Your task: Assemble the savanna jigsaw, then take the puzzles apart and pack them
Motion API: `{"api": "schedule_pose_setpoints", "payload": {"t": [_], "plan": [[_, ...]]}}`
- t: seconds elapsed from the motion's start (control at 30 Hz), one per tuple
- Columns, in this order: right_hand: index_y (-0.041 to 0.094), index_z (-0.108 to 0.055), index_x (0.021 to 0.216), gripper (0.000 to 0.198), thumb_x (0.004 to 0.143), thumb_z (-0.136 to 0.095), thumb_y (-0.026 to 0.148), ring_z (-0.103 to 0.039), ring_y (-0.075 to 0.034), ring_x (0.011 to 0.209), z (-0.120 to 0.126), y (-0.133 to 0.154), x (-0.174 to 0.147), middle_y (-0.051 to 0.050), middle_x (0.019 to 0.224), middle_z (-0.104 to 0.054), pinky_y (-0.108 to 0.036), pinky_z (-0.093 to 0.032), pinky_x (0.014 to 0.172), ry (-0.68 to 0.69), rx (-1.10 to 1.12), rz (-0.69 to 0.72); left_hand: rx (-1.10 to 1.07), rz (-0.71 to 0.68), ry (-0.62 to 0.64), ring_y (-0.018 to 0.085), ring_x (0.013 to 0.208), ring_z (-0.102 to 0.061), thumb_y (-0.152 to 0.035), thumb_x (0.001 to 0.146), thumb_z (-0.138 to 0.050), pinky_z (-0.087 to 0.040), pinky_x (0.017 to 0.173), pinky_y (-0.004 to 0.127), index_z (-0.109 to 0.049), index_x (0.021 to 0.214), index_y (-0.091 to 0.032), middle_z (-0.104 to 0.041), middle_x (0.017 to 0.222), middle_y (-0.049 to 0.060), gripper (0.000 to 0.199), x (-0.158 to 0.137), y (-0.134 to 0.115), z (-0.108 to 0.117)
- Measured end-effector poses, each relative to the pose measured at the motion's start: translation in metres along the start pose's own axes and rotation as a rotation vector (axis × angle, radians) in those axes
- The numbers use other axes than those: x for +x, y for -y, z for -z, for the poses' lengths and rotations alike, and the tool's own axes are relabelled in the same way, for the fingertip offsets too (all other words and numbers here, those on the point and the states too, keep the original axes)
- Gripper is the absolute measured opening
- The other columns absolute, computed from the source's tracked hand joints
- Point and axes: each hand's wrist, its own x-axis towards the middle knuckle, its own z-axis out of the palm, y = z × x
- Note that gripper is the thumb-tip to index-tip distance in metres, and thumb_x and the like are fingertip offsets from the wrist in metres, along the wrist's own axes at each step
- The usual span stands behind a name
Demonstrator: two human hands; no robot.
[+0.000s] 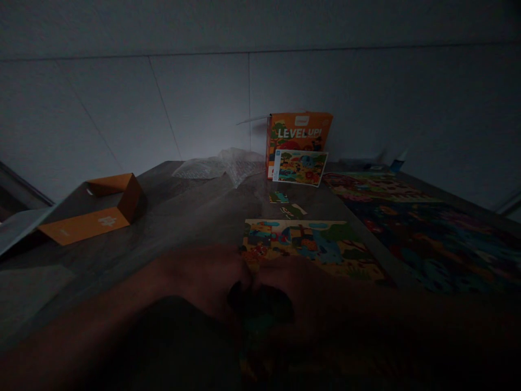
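The picture is very dark. My left hand [214, 277] and my right hand [303, 296] meet above the lower part of a jigsaw puzzle [325, 247]. Both have curled fingers, and their fingertips come close together; anything pinched in them is hidden by shadow. A dark, greenish patch shows between the palms, too dim to identify. The puzzle's upper part is joined and pictures animals, among them a blue elephant and trees. Just beyond its top edge lie a few loose puzzle pieces [279, 197].
An orange "LEVEL UP!" box [301, 127] stands near the wall, a picture card [300, 168] leaning on it. Clear plastic bags [228, 163] lie left of it. An orange open box [91, 220] sits far left. Other puzzles [439, 244] and a small bottle [399, 161] are right.
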Motion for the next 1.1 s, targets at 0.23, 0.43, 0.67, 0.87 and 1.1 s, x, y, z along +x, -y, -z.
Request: {"api": "schedule_pose_setpoints", "payload": {"t": [0.23,0.43,0.67,0.87,1.1], "plan": [[0.017,-0.060,0.105,0.059,0.061,-0.080,0.051,-0.058,-0.022,0.083,0.004,0.025,-0.004,-0.008,0.101,-0.064,-0.031,-0.044,0.066,0.018,-0.048,-0.204,-0.118,-0.073,-0.088,0.009,0.052,-0.055,-0.042,0.073,-0.078,-0.033,0.043,0.017,-0.066,0.072,-0.017,-0.064,0.062,-0.003,0.028,0.005,0.017,0.001],[0.020,-0.057,0.098,0.039,0.068,-0.079,0.032,-0.055,-0.013,0.071,0.006,0.017,-0.008,0.000,0.088,-0.062,-0.024,-0.038,0.059,-0.049,0.195,-0.248,-0.102,-0.092,-0.303,0.011,0.060,-0.058,-0.035,0.087,-0.065,-0.040,0.053,0.019,-0.066,0.081,-0.015,-0.064,0.070,0.000,0.021,0.012,0.036,0.001],[0.018,-0.056,0.098,0.023,0.077,-0.065,0.020,-0.059,-0.015,0.069,0.032,-0.035,0.005,0.000,0.077,-0.064,-0.026,-0.039,0.063,-0.375,-0.047,-0.408,0.040,-0.116,-0.614,0.022,0.107,-0.058,-0.024,0.090,-0.058,-0.049,0.092,0.037,-0.066,0.107,-0.020,-0.059,0.116,0.009,0.019,0.022,0.063,-0.004],[0.018,-0.065,0.095,0.039,0.071,-0.075,0.046,-0.063,-0.021,0.080,0.068,-0.064,0.005,-0.006,0.092,-0.069,-0.027,-0.042,0.062,-0.354,-0.253,-0.545,0.096,-0.145,-0.564,0.027,0.127,-0.047,-0.026,0.090,-0.060,-0.040,0.106,0.045,-0.053,0.133,-0.024,-0.053,0.135,0.010,0.044,0.029,0.070,-0.007],[0.014,-0.064,0.115,0.041,0.083,-0.066,0.040,-0.062,-0.028,0.105,0.093,-0.121,-0.005,-0.014,0.117,-0.066,-0.034,-0.046,0.085,-0.375,-0.428,-0.635,0.039,-0.082,-0.589,0.025,0.119,-0.053,-0.034,0.091,-0.060,-0.041,0.103,0.044,-0.062,0.122,-0.021,-0.060,0.125,0.010,0.034,0.035,0.070,-0.008]]}}
